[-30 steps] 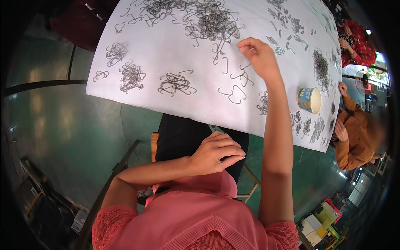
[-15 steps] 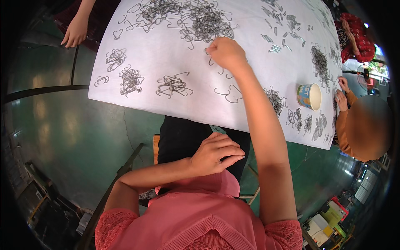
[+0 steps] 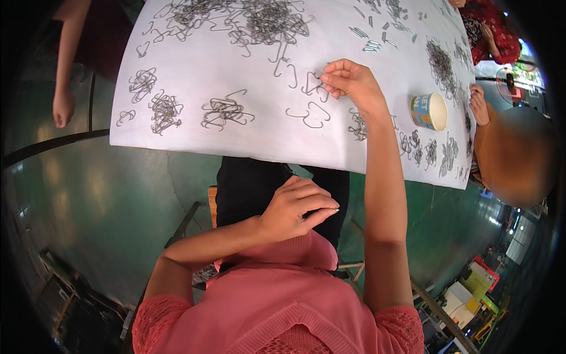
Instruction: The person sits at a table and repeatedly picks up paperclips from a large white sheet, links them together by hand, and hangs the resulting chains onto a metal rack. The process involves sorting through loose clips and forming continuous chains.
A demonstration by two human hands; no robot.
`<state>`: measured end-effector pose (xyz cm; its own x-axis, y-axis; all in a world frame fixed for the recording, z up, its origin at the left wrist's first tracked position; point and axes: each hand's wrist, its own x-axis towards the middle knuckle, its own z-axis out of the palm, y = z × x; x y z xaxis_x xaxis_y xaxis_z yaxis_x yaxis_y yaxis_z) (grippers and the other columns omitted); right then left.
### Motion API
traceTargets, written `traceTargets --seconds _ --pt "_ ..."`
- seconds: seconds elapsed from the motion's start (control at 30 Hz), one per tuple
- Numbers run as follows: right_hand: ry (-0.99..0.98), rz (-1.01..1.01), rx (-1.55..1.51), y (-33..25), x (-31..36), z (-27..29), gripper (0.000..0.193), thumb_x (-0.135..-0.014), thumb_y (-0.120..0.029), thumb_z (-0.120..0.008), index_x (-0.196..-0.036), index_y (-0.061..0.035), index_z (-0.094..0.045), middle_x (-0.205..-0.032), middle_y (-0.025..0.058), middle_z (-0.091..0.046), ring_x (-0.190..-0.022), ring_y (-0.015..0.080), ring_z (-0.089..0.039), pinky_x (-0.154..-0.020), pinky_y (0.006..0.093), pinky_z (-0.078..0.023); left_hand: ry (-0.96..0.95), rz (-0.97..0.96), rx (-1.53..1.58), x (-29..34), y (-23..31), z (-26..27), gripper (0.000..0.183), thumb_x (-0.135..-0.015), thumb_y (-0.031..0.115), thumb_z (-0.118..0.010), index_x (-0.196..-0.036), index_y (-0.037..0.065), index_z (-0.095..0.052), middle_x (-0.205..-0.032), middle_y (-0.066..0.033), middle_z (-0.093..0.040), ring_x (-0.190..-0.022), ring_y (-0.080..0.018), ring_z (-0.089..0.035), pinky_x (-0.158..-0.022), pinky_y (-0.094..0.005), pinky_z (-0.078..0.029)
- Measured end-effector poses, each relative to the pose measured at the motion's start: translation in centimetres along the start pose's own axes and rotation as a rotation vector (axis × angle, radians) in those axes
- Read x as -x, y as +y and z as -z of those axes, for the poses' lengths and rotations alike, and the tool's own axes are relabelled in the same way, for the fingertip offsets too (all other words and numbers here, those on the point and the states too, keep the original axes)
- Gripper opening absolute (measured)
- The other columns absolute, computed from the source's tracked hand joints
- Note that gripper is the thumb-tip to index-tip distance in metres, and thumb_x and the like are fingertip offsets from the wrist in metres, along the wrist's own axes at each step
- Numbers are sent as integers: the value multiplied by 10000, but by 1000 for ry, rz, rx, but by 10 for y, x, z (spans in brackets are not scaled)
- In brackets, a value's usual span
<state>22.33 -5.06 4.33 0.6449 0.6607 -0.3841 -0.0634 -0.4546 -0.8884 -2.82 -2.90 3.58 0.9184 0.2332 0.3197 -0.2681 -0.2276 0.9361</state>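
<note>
My right hand (image 3: 354, 85) is over the white-covered table, thumb and fingertips pinched at the end of a bent wire hook (image 3: 312, 86). Beside it lies another wire hook (image 3: 292, 76), and nearer to me two open hooks (image 3: 309, 115) rest close together. My left hand (image 3: 300, 206) stays low in front of my lap, off the table. Its fingers are curled and pressed together; whether they hold something small cannot be made out.
Large heaps of wire hooks (image 3: 265, 22) cover the table's far side, with smaller piles (image 3: 227, 112) along the near edge. A paper cup (image 3: 420, 111) lies on its side at right. Other people sit at right; another person's arm (image 3: 65, 88) hangs at far left.
My right hand has drawn back toward me and to the right from the edge of the big heap. The left hand keeps its pose. The whole view has shifted slightly.
</note>
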Motion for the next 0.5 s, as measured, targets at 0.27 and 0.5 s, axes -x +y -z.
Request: traceTargets --seconds 0.27,0.5 --pt "227 156 353 11 -5 4 128 -813 -75 -603 -920 -46 -667 -847 72 -670 -764 178 -622 -701 304 -485 -33 -6 0 -2 4 1 158 -719 56 -745 -861 100 -694 -815 -6 -658 -741 -146 -605 -687 -284 -410" --pt "167 334 696 13 -19 25 108 -843 -93 -609 -934 -94 -668 -900 46 -605 -814 188 -579 -766 296 -464 -45 -12 -20 -4 6 2 155 -714 49 -742 -855 92 -691 -799 -13 -659 -705 -148 -610 -684 -286 -415"
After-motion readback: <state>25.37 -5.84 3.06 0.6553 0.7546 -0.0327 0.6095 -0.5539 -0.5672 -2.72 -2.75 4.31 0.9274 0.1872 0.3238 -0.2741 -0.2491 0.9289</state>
